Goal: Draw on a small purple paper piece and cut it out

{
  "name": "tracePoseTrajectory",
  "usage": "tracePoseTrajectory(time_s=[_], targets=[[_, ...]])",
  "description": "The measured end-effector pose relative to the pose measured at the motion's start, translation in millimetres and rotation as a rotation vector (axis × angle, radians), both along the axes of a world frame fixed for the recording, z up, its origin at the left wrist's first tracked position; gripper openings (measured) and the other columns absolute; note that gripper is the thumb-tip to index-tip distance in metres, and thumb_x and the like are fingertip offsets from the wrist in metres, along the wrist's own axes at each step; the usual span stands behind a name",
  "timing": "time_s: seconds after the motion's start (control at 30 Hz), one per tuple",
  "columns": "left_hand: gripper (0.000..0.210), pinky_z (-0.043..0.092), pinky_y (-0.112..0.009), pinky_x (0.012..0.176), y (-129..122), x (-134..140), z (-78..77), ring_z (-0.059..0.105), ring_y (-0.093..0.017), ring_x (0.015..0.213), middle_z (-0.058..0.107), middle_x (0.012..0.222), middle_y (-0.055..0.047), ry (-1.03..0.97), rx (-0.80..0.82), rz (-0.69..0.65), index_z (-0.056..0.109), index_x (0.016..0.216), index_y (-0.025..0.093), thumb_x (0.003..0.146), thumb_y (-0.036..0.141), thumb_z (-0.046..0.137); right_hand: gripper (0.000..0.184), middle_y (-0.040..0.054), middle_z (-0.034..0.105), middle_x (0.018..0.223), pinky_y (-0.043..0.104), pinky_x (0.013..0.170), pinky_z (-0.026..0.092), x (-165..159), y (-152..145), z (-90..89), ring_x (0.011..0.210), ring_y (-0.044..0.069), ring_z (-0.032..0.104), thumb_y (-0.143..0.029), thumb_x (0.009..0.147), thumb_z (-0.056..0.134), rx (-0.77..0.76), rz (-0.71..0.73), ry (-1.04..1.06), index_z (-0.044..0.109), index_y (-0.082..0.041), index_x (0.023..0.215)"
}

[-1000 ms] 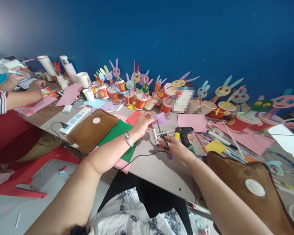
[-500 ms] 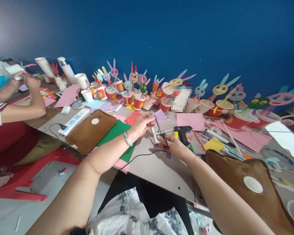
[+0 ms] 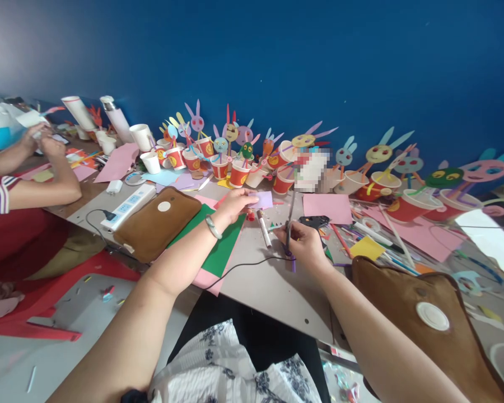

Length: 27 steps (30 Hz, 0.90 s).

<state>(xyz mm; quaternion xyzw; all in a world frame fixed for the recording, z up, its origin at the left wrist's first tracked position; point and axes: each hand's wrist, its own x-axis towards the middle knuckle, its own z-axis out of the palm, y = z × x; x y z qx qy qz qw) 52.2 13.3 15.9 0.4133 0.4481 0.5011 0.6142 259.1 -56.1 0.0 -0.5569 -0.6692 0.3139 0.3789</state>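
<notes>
— Where's our purple paper point(image 3: 264, 200)?
— Above the surface point(image 3: 260, 282), pinched in our left grip point(image 3: 235, 204) — apart from the scissors point(image 3: 290, 215) our right grip point(image 3: 306, 243) clasps.
— How should we steady it?
— Hold its edge — turn paper, not scissors.

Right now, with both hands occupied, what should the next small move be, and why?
I'd probably ease the dark-handled metal scissors leftward toward the small rectangular purple paper: the right hand holds them apart from it, while the left hand pinches the paper with its right edge exposed.
</notes>
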Motion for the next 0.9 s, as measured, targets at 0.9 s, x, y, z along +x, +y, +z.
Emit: tracePoseTrajectory(time_s=[0.9], targets=[[0.013,0.047,-0.023,0.043,-6.5,-12.3,-8.5,0.058,-0.015,0.042,0.062,0.051,-0.001,0.614,0.006,-0.701,0.065,0.061,0.016,0.054,0.015,0.076,0.019,-0.0004,0.056,0.054,0.033,0.073,0.033,-11.6,-0.6,-19.0,0.058,0.018,0.052,-0.028,0.067,0.057,0.108,0.027,-0.556,0.04,-0.023,0.061]])
